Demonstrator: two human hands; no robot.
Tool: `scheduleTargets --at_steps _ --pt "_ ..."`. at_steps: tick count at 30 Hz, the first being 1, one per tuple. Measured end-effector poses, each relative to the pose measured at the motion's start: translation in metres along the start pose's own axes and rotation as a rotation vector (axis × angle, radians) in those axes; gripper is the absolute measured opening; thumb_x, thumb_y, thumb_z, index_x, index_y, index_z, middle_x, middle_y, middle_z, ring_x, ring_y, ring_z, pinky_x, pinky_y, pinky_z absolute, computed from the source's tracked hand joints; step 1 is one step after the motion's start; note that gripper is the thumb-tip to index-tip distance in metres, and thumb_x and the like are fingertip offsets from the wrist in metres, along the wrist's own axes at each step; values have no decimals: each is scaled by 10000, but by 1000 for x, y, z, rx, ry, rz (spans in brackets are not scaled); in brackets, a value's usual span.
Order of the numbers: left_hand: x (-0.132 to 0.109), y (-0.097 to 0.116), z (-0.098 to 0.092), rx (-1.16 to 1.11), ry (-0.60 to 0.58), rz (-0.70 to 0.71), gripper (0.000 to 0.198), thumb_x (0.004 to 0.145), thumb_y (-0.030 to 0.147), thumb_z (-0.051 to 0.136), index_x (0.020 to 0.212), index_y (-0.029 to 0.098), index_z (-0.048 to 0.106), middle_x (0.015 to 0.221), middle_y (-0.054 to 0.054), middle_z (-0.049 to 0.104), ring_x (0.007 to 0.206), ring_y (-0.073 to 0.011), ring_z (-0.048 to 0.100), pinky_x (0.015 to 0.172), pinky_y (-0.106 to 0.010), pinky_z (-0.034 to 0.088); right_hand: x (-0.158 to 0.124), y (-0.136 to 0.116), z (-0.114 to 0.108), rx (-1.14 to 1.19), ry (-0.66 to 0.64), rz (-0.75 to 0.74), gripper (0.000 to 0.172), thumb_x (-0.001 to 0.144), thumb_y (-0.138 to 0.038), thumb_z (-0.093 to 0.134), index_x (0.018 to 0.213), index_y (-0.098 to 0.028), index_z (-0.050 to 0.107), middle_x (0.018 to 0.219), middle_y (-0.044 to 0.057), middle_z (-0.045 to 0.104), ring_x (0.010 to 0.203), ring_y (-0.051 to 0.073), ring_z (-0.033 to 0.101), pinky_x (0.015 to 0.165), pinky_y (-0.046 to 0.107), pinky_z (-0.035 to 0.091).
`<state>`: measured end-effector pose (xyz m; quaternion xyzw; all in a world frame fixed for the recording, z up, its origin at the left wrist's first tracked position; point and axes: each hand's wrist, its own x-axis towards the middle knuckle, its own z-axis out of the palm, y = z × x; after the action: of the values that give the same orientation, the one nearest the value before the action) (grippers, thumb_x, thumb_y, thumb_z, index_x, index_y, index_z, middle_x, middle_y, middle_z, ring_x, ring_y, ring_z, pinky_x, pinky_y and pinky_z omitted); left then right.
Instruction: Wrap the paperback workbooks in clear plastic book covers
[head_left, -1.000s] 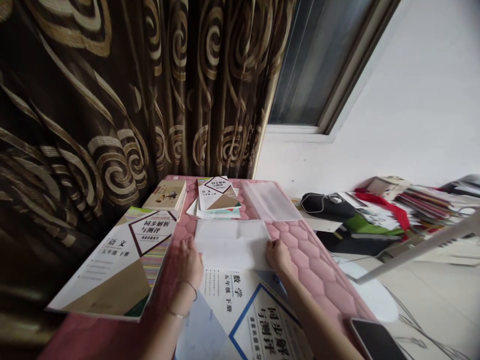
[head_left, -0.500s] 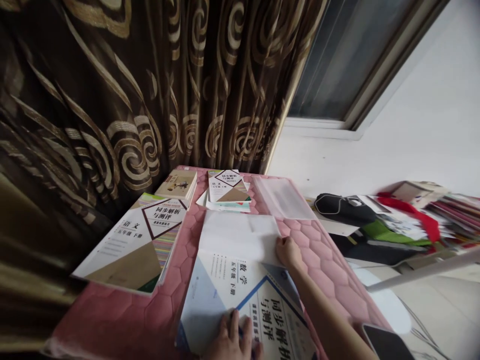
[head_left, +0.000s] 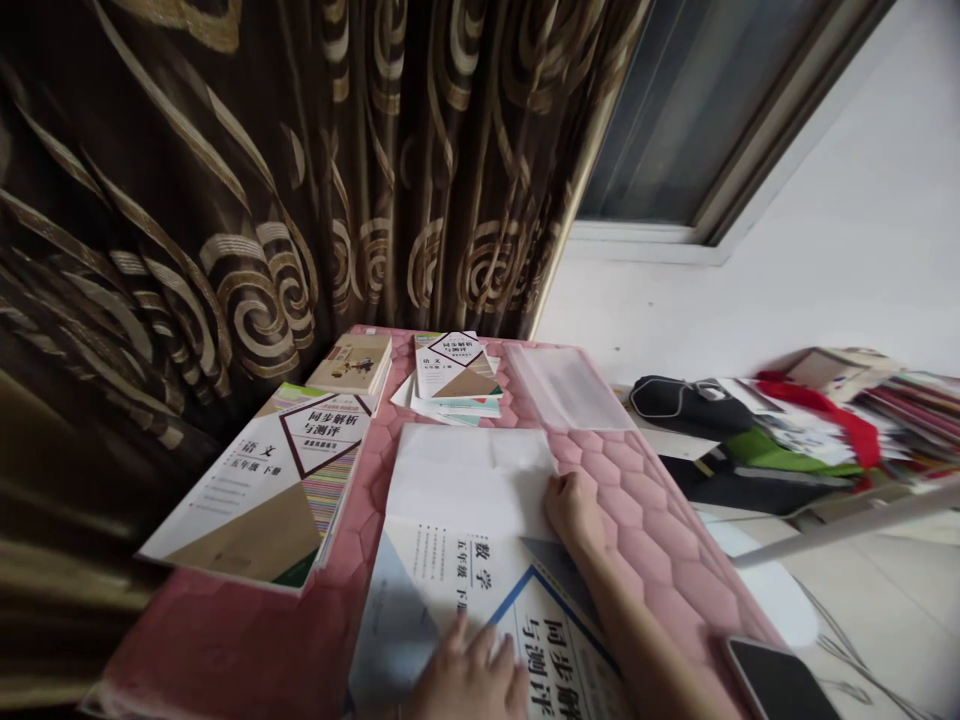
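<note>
A blue and white math workbook (head_left: 420,620) lies in front of me, turned sideways to my view. A blank white sheet (head_left: 465,470) adjoins its far edge; whether the two are joined I cannot tell. My left hand (head_left: 472,675) is on the workbook's near part, fingers spread and a little blurred. At the right edge of the white sheet, my right hand (head_left: 574,510) is closed with its fingers curled onto that edge. The fingertips are hidden from me.
A pink quilted cover (head_left: 645,520) spreads over the table. Language workbooks (head_left: 255,490) lie at left, a tan book (head_left: 351,362) behind them. Farther back are a smaller stack (head_left: 450,370) and a translucent sheet (head_left: 570,385). A phone (head_left: 780,680) is at right, near a cluttered shelf (head_left: 795,520).
The workbook and white sheet have shifted slightly left in view. My left hand's fingers have moved a little on the cover. My right hand stays at the sheet's edge.
</note>
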<state>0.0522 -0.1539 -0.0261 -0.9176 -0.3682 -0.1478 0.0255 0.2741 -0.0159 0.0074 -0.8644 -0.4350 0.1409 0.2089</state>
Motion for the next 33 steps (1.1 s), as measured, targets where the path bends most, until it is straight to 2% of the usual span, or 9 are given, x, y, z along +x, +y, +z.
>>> scheduleTargets --at_steps 1,3,8,12,15,22,26,28,33 --pt "18 -16 -7 -9 -26 92 386 918 347 472 1281 277 585 1281 -50 646 1166 -231 600 966 -415 495 -2 -1 -1 -13 2 0 366 941 -324 305 1037 -109 584 969 182 668 881 279 650 705 359 460" --pt "52 -50 -13 37 -89 -15 553 931 397 440 1450 214 392 1522 -83 381 1404 -273 342 1125 -535 314 -4 -4 -4 -32 8 -2 399 948 -316 268 1085 -93 570 1006 200 666 895 287 651 715 376 468" --pt "86 -97 5 49 -183 -262 612 951 417 355 1506 176 272 1580 -92 222 1456 -288 213 1166 -561 195 -7 -4 -10 -90 77 -56 461 945 -305 277 1237 -24 496 1175 274 602 994 334 627 773 428 479" --pt "83 -94 14 30 -205 -285 605 954 420 315 1510 185 266 1585 -79 199 1465 -287 184 1169 -579 168 -29 1 2 -184 172 -520 556 965 -398 294 1361 -42 452 1384 253 486 1296 357 434 1025 498 369" --pt "85 -91 11 34 -212 -319 594 952 417 319 1505 205 282 1583 -70 209 1465 -284 187 1172 -576 163 -47 10 20 -218 -30 -871 606 966 -511 280 1443 -162 416 1509 133 395 1426 291 269 1137 498 254" --pt "76 -114 -4 188 -235 -557 613 949 391 358 1436 22 392 1514 -244 306 1425 -329 283 1165 -466 236 -29 47 26 -319 -145 -700 611 991 -469 168 1501 -162 306 1566 95 256 1459 244 184 1178 513 159" --pt "94 -106 -15 293 -230 -695 552 932 331 394 1315 -43 531 1418 -314 429 1364 -417 360 1154 -599 144 -22 53 24 -335 -140 -732 595 991 -452 175 1507 -180 290 1565 82 262 1458 240 183 1178 515 160" --pt "117 -99 -16 240 -199 -601 510 923 309 411 1303 2 558 1455 -283 404 1391 -398 323 1160 -608 94 -23 52 26 -327 -124 -751 587 992 -448 179 1506 -191 295 1562 86 273 1455 242 198 1173 518 174" --pt "171 -110 3 -50 -246 -270 633 941 471 348 1502 182 293 1598 -106 185 1476 -286 134 1182 -551 121 -24 52 26 -342 -139 -746 588 990 -440 189 1499 -173 314 1558 100 277 1449 249 219 1167 527 179"
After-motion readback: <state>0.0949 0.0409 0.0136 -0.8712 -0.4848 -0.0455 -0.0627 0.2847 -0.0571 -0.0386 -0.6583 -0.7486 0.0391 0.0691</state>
